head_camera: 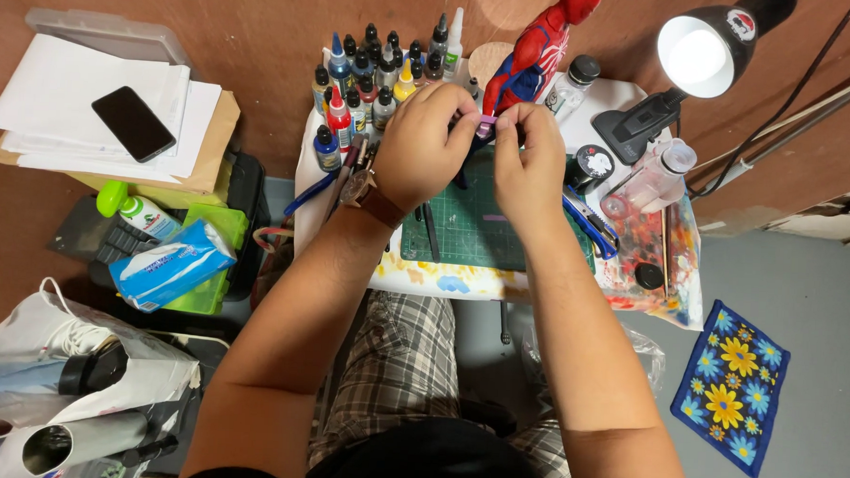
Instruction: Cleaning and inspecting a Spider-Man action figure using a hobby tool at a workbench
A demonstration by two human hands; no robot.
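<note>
My left hand (420,143) and my right hand (531,162) meet above a green cutting mat (463,233) on a small white table (603,94). Both pinch a small pinkish-purple part (487,127) between their fingertips. A brown watch sits on my left wrist. Just behind the hands stands a red and blue action figure (538,48). Several small paint bottles (370,69) are clustered at the table's far left.
A black desk lamp (705,51) shines at the right. Brushes and blue-handled tools lie beside the mat. A black phone (134,123) lies on a stack of papers at the left, above a tissue pack (171,266). A flowered blue cloth (732,381) lies on the floor.
</note>
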